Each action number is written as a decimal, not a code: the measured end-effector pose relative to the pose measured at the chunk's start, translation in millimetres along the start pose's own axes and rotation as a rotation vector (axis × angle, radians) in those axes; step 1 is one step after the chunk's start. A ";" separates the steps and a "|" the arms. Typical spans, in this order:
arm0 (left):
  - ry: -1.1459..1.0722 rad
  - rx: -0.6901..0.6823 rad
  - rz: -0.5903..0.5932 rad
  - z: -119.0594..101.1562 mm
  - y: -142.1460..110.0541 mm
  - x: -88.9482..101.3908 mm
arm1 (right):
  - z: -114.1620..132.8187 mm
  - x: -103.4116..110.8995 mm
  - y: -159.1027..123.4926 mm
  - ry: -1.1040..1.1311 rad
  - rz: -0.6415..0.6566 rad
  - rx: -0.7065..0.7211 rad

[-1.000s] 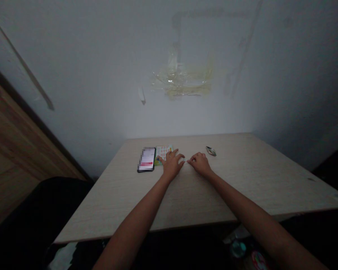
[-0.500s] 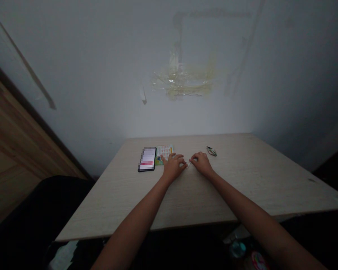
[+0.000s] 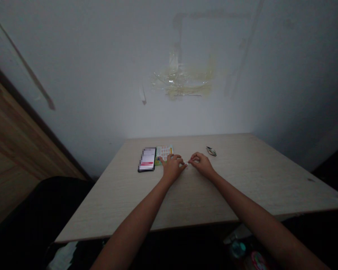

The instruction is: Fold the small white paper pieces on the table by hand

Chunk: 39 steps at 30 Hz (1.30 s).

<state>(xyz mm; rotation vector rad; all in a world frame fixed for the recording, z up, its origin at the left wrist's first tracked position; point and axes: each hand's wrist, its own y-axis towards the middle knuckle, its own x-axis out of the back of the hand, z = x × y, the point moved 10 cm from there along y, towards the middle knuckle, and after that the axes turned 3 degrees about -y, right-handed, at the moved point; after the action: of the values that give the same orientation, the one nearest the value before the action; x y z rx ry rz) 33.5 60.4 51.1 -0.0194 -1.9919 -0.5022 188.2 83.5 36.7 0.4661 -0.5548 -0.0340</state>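
Both forearms (image 3: 132, 225) reach in bare from the bottom edge and rest low over the desk (image 3: 214, 195), a pale wood-grain top. Below its near edge, in shadow, a white cloth (image 3: 62, 253) shows at left. At right lie a teal round item (image 3: 238, 248) and a red-and-white round item (image 3: 257, 260); neither is clear enough to identify.

Left hand (image 3: 172, 168): palm down, fingers (image 3: 178, 159) curled and angled toward the other hand. Its outermost finger lies on the near corner of a colourful card (image 3: 163, 154).

Right hand (image 3: 202, 165): palm down, fingers (image 3: 194, 157) curled and drawn together, tips pointing back at the left hand.

Fingertips of the two hands almost meet at mid-desk. A tiny pale sliver (image 3: 186, 164) sits between them, held in the right hand's pinch as far as can be seen. Too small to identify, and whether the left fingers grip it cannot be told.

Just left of the card, nearly touching it, lies a black phone (image 3: 147, 159), screen lit and pixelated. Beyond the right hand, near the far edge, is a small crumpled foil wrapper (image 3: 211, 151).

Past the desk: a white wall (image 3: 183, 80) with yellowed tape residue (image 3: 183, 80). At far left, a wooden panel (image 3: 14, 127).
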 end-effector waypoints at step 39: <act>-0.029 0.033 -0.007 5.1 5.3 -6.2 | 13.7 -5.5 -4.1 -0.210 0.078 0.132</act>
<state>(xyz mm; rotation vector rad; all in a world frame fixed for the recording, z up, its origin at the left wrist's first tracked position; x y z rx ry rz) 33.2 68.4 45.7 0.0012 -2.0289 -0.4763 176.8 75.0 42.5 0.5731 -0.7839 0.0286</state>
